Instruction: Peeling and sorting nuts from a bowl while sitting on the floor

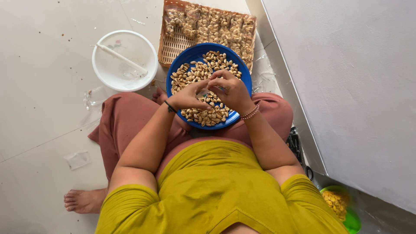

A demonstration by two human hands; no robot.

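Peanuts [203,71] fill a blue plate [184,58] resting on the lap, and both hands meet over its middle: the left hand [187,97] and right hand [232,92] are curled with fingertips pinched together, though whatever they grip is hidden between them. Beyond the plate's far edge, a woven tray [173,45] of more nuts and a white bowl [125,60] sit on the floor [43,86]; a green bowl [352,219] is cut off at the lower right corner
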